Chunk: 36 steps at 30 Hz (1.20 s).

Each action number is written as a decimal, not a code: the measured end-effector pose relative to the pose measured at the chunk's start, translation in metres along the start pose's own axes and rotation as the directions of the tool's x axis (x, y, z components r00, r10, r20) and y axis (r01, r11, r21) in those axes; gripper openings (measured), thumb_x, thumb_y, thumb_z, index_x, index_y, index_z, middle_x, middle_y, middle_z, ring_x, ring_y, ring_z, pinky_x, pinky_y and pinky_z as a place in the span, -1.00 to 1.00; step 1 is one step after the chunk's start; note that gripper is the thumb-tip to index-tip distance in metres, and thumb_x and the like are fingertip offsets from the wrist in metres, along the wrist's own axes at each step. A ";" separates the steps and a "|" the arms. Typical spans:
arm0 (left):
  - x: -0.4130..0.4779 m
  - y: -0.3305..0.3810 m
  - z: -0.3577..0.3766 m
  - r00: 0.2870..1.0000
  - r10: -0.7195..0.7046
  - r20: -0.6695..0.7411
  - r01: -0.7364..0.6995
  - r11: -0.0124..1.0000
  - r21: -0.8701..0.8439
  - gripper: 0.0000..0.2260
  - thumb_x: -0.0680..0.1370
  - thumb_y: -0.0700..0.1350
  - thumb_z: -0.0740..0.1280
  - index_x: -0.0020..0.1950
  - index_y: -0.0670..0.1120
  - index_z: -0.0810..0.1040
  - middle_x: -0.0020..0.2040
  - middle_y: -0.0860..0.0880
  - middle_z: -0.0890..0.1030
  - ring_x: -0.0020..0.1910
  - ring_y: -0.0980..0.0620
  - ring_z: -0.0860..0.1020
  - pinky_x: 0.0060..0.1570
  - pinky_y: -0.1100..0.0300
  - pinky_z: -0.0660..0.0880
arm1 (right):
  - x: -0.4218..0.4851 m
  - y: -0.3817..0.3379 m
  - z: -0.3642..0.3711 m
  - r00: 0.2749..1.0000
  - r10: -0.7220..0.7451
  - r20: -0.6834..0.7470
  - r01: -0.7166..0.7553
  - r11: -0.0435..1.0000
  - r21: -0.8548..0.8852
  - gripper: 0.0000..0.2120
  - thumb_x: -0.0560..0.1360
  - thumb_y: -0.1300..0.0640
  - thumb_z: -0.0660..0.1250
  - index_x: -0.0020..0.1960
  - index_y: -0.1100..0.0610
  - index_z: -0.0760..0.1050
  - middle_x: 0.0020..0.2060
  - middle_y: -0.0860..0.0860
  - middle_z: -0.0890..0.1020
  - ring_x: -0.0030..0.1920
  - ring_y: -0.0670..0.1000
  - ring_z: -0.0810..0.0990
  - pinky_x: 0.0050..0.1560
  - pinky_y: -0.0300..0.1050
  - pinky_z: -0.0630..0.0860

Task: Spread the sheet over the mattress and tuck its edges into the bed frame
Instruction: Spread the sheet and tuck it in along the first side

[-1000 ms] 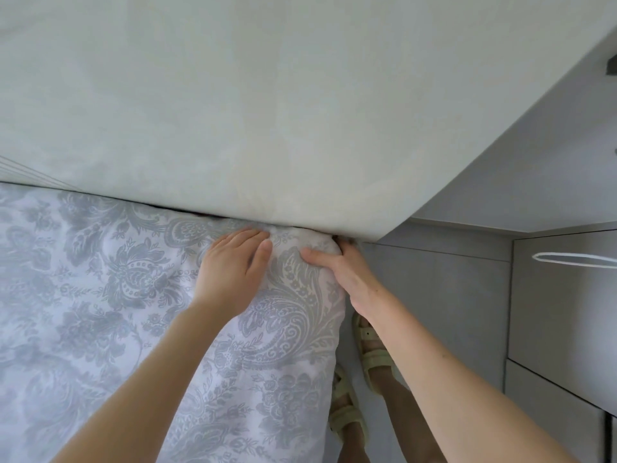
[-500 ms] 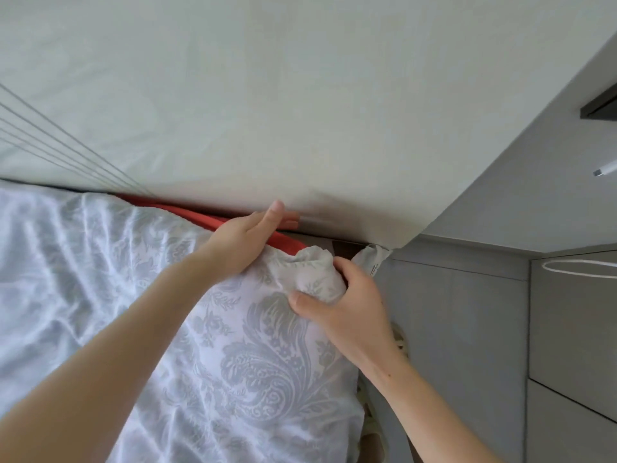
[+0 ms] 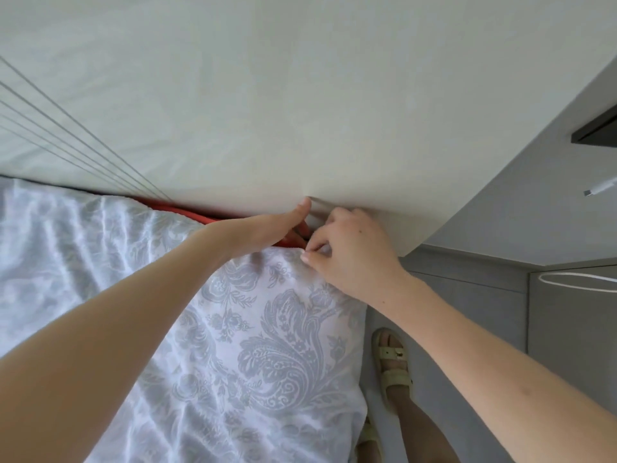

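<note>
- White sheet (image 3: 260, 345) with a grey floral print covers the lower left and centre of the frame. It is wrinkled at the left and smoother at its corner near the middle.
- A pale panel (image 3: 300, 95) fills the upper frame. Where it meets the bed, a narrow gap runs left to right, and a red band (image 3: 180, 210), probably the mattress edge, shows bare along it.
- The left hand (image 3: 263, 228) reaches to the gap, thumb straight against the panel. Its fingers go down out of sight, so whether they hold anything cannot be told.
- The right hand (image 3: 354, 259), just right of it, has curled fingers pinching the sheet's corner.
- The corner lies just below the gap, at the right hand's fingertips, so that hand is the nearer. The likely move carries the corner over the red band and down into the gap.
- A sandalled foot (image 3: 394, 362) stands on grey floor (image 3: 467, 312) at lower right.
</note>
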State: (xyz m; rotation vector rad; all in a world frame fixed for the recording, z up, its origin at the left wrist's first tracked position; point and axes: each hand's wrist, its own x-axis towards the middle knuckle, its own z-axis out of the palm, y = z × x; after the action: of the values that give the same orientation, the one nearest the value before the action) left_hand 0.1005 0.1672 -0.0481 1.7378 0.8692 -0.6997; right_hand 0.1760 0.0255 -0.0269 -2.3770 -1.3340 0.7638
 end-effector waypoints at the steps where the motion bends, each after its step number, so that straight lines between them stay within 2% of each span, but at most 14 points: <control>1: -0.001 0.000 -0.001 1.000 -0.005 -0.013 0.005 1.000 -0.002 -0.41 0.59 0.25 -0.09 0.10 -0.09 0.59 0.06 0.01 0.65 0.15 0.08 0.55 0.34 0.14 0.30 | 0.001 0.000 -0.002 0.998 -0.015 -0.053 0.014 1.000 -0.017 -0.84 0.48 0.00 0.30 -0.10 -0.01 0.65 -0.11 -0.02 0.52 -0.04 0.07 0.49 -0.09 -0.15 0.23; 3: -0.002 0.001 -0.005 0.999 -0.050 -0.022 0.050 0.999 0.002 -0.42 0.56 0.31 -0.06 0.11 -0.03 0.60 -0.01 0.12 0.62 0.06 0.20 0.54 0.20 0.28 0.31 | -0.002 0.003 -0.003 0.975 -0.018 -0.220 -0.008 0.993 -0.118 -0.89 0.42 0.14 0.35 -0.23 0.12 0.64 -0.20 0.03 0.55 -0.21 0.12 0.53 -0.25 -0.14 0.20; 5: -0.003 0.003 -0.009 0.997 -0.072 -0.005 0.073 0.993 0.096 -0.37 0.50 0.38 -0.09 0.06 -0.01 0.60 -0.01 0.10 0.62 0.04 0.16 0.54 0.21 0.21 0.34 | -0.009 0.005 0.002 0.957 0.047 -0.288 -0.097 0.982 -0.162 -0.93 0.37 0.20 0.39 -0.28 0.17 0.62 -0.25 0.05 0.54 -0.31 0.15 0.54 -0.34 -0.14 0.14; 7: -0.003 0.005 -0.012 0.998 -0.059 0.014 0.055 0.985 0.165 -0.36 0.50 0.38 -0.13 0.00 -0.02 0.56 -0.05 0.07 0.61 0.07 0.06 0.51 0.26 0.10 0.32 | -0.008 0.007 0.014 0.962 0.175 -0.209 -0.212 0.962 -0.172 -0.89 0.44 0.14 0.32 -0.15 0.15 0.60 -0.16 0.03 0.52 -0.19 0.14 0.58 -0.37 -0.16 0.13; 12: 0.004 0.005 -0.007 0.991 -0.018 0.130 0.003 0.993 0.121 -0.49 0.56 0.30 -0.10 0.05 0.04 0.52 0.00 0.10 0.62 0.10 0.08 0.50 0.06 0.26 0.32 | 0.010 0.017 0.034 0.871 0.482 -0.093 -0.489 0.868 -0.086 -0.93 0.43 0.14 0.29 -0.13 0.14 0.49 -0.23 0.03 0.54 -0.17 0.12 0.58 -0.44 -0.25 0.16; 16: 0.005 -0.006 -0.001 0.977 0.004 0.214 -0.028 0.994 0.110 -0.49 0.56 0.30 -0.12 0.00 0.23 0.62 0.22 0.14 0.54 0.26 0.11 0.43 0.37 0.08 0.23 | 0.016 0.022 0.043 0.832 0.547 -0.091 -0.549 0.836 0.001 -0.89 0.41 0.16 0.31 -0.25 0.10 0.40 -0.28 0.02 0.52 -0.16 0.12 0.59 -0.43 -0.24 0.17; 19: 0.004 -0.010 0.010 0.994 -0.010 0.106 -0.012 0.979 0.205 -0.53 0.52 0.36 -0.11 -0.06 0.35 0.60 0.23 0.20 0.52 0.26 0.09 0.42 0.39 0.06 0.22 | 0.011 0.026 0.044 0.834 0.551 -0.032 -0.538 0.826 0.169 -0.89 0.43 0.16 0.31 -0.12 0.15 0.60 -0.28 0.01 0.56 -0.20 0.09 0.55 -0.33 -0.17 0.33; 21: 0.002 -0.013 0.019 0.999 0.039 -0.025 -0.030 0.955 0.294 -0.56 0.51 0.37 -0.11 -0.11 0.39 0.57 0.19 0.16 0.55 0.19 0.05 0.46 0.29 0.11 0.30 | 0.002 0.032 0.039 0.854 0.520 -0.006 -0.464 0.768 0.441 -0.83 0.44 0.13 0.36 0.01 0.09 0.63 -0.09 -0.01 0.66 -0.04 0.02 0.60 -0.10 -0.15 0.48; 23: -0.002 -0.018 0.026 0.985 0.119 -0.127 -0.068 0.934 0.351 -0.58 0.54 0.34 -0.10 -0.13 0.36 0.55 0.02 0.10 0.63 0.02 0.05 0.53 0.09 0.19 0.38 | -0.022 0.036 0.030 0.845 0.518 -0.135 -0.302 0.670 0.678 -0.76 0.46 0.09 0.38 0.13 0.07 0.58 0.06 -0.07 0.63 0.09 -0.09 0.56 0.14 -0.15 0.48; 25: -0.007 -0.021 0.029 0.971 0.158 -0.180 -0.086 0.931 0.354 -0.59 0.54 0.32 -0.09 -0.16 0.34 0.54 -0.11 0.07 0.63 -0.09 0.09 0.52 -0.05 0.29 0.37 | -0.058 0.038 0.031 0.743 0.547 -0.386 -0.158 0.704 0.692 -0.72 0.49 0.01 0.32 0.19 0.03 0.53 0.14 -0.13 0.55 0.18 -0.18 0.49 0.21 -0.21 0.43; 27: -0.010 -0.023 0.029 0.969 0.161 -0.189 -0.092 0.939 0.332 -0.60 0.54 0.33 -0.07 -0.17 0.34 0.55 -0.11 0.06 0.63 -0.08 0.10 0.52 -0.04 0.28 0.38 | -0.093 0.033 0.041 0.687 0.566 -0.456 -0.156 0.727 0.669 -0.64 0.48 -0.15 0.23 0.22 -0.06 0.49 0.16 -0.24 0.52 0.21 -0.28 0.43 0.22 -0.28 0.36; 29: -0.017 -0.023 0.026 0.972 0.145 -0.185 -0.088 0.955 0.284 -0.58 0.49 0.40 -0.05 -0.18 0.33 0.56 -0.08 0.02 0.63 -0.07 0.02 0.55 -0.01 0.15 0.44 | -0.107 0.021 0.053 0.817 0.549 -0.173 -0.178 0.527 0.831 -0.54 0.45 -0.28 0.16 0.28 -0.15 0.43 0.21 -0.29 0.51 0.25 -0.34 0.40 0.31 -0.22 0.34; 31: -0.027 -0.024 0.023 0.975 0.124 -0.186 -0.083 0.973 0.213 -0.53 0.39 0.45 -0.06 -0.19 0.32 0.59 -0.05 0.11 0.62 -0.01 -0.04 0.56 0.09 0.05 0.47 | -0.098 0.012 0.064 0.929 0.363 0.075 -0.196 0.308 0.931 -0.56 0.51 -0.27 0.13 0.30 -0.12 0.43 0.21 -0.20 0.56 0.26 -0.23 0.46 0.34 -0.07 0.37; 36: -0.044 -0.025 0.014 0.969 0.175 -0.172 -0.147 0.975 0.165 -0.43 0.30 0.51 -0.05 -0.15 0.25 0.62 -0.05 0.09 0.63 0.04 -0.04 0.55 0.19 -0.11 0.44 | -0.054 0.007 0.063 0.942 0.227 0.249 -0.274 0.087 0.958 -0.52 0.51 -0.23 0.13 0.19 0.08 0.55 0.10 0.05 0.65 0.14 0.00 0.60 0.28 0.08 0.45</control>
State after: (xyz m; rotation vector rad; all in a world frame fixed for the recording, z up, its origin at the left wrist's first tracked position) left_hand 0.0544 0.1488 -0.0307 2.0102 0.8046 -0.5115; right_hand 0.1206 -0.0241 -0.0653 -1.3533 -0.0711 1.2559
